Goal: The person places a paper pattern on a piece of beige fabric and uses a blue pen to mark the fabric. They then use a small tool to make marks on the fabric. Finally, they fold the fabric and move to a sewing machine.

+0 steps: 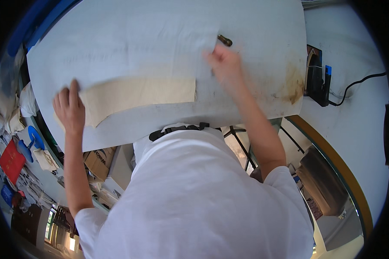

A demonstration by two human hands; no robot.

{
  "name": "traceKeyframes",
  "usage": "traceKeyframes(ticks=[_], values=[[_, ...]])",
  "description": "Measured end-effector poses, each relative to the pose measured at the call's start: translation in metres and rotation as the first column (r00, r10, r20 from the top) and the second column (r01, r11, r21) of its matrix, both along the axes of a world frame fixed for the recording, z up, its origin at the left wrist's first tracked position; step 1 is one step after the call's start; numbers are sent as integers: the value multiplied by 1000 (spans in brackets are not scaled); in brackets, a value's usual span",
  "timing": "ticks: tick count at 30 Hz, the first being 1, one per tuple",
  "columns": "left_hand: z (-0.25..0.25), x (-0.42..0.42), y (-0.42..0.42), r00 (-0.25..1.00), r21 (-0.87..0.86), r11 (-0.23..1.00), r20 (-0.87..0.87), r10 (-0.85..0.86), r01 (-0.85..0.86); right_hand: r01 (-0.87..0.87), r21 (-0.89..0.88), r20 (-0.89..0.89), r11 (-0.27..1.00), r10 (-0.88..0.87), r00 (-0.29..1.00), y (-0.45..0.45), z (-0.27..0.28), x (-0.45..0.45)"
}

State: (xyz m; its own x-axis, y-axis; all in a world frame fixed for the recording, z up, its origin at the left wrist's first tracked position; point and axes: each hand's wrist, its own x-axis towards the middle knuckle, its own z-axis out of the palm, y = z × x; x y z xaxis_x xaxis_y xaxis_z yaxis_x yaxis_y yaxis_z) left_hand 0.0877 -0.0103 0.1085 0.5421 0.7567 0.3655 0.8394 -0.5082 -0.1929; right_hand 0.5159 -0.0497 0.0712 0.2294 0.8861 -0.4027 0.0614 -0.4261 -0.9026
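Note:
A cream fabric piece (142,92) with a curved lower edge lies on the pale covered table (262,26). My left hand (69,105) rests at its left end, fingers pointing away from me; whether they grip anything is unclear. Thin whitish, blurred material (171,55) partly overlies the cream piece and reaches my right hand (225,64). That hand is blurred, with its thumb and fingers pinched at the material's right edge. Just beyond it lies a small dark tool handle (225,40), perhaps wooden; its other end is not visible.
An electric iron (316,77) with a black cord (356,84) stands beyond the table's right edge. A brown stain (295,85) marks that side of the cover. Plastic bags, a red item (12,162) and blue objects crowd the left. A cardboard box (99,162) sits below the table.

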Motion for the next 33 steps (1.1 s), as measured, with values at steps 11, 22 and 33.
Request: traceKeyframes(ticks=[11,22,33], values=[[-59,-28,-127,982,-191,965,13,187,-181,-64,-71,299,995,83,951,-78,-40,-45],[-66,-25,-124,977,-244,947,-16,213,-210,-2,-90,349,996,33,937,-69,-45,-41],[-37,136,-96,938,-541,810,345,-30,225,19,-85,364,996,13,931,-66,-52,-42]])
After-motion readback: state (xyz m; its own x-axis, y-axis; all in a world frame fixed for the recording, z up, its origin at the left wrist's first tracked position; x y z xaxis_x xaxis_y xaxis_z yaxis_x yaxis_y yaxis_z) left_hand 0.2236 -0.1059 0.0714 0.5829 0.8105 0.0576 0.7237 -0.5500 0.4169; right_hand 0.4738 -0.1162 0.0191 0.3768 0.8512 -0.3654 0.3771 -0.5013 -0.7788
